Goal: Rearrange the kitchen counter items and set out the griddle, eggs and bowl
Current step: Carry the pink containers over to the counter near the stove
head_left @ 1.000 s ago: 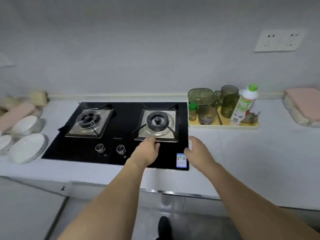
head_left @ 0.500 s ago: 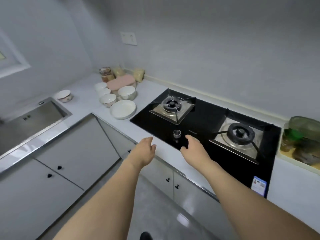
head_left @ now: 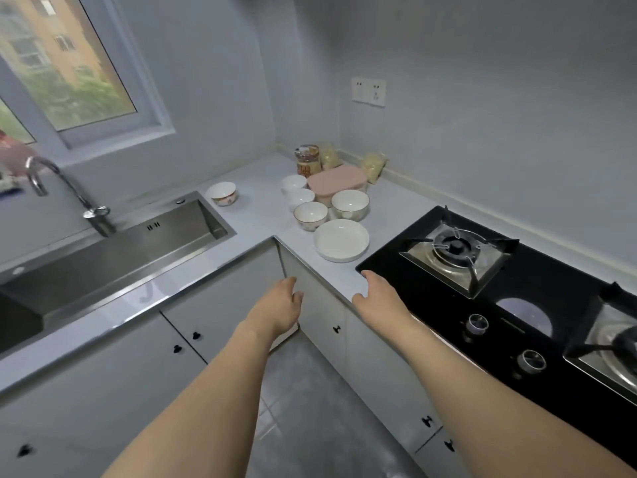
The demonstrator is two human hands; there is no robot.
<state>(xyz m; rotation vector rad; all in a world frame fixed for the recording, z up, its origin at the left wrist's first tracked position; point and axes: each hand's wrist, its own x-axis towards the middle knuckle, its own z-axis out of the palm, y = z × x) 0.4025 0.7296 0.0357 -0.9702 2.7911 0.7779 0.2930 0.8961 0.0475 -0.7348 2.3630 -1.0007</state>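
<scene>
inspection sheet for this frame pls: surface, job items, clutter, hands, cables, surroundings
Surface: pale L-shaped counter, steel sink on the left run, black gas hob on the right run.
Job's things: cluster of white bowls and a shallow white dish near the corner; one bowl apart beside the sink. Griddle and eggs: nothing seen.
Clutter: pink lidded box, jar and food bags in the corner.
Hands: left hand and right hand open, holding nothing, in front of the counter edge.
Cables: nothing seen.
Surroundings: window, tap, wall socket, cabinet doors closed.
</scene>
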